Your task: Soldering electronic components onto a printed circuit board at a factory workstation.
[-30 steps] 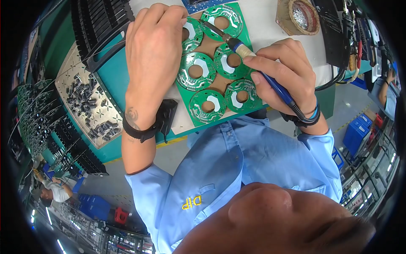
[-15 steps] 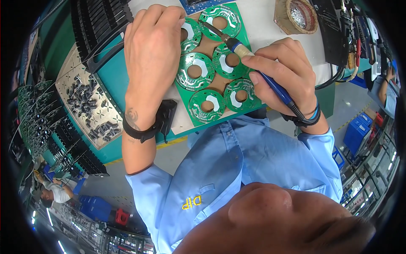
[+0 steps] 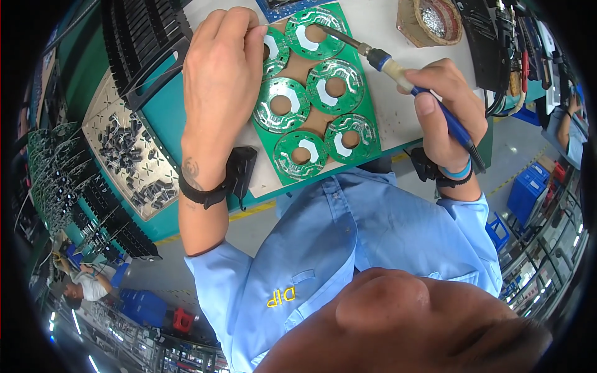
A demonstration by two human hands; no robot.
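A green circuit board panel (image 3: 367, 118) with several round boards lies in front of me, each board with a centre hole and a white patch. My right hand (image 3: 449, 112) is closed round the handle of a blue soldering iron (image 3: 393, 68). Its metal tip reaches the round board (image 3: 315, 34) at the panel's far right. Over the panel's far left corner is my left hand (image 3: 227, 74), fingers curled and pinched. A thin strand like solder wire (image 3: 158, 76) runs to this hand; its end at the fingertips is hard to see. The hand partly covers the far left round board (image 3: 275, 53).
A metal tray (image 3: 102, 118) with many small black cylindrical parts is at the left, beside a black slotted rack (image 3: 146, 37). At the far right stands a brown pot (image 3: 435, 25) with shiny bits, near tools and cables (image 3: 513, 62). People work farther off on both sides.
My right hand has moved right, and the iron's tip has shifted slightly right and up on the far right board. The panel has slid a little left. My left hand stays nearly in place.
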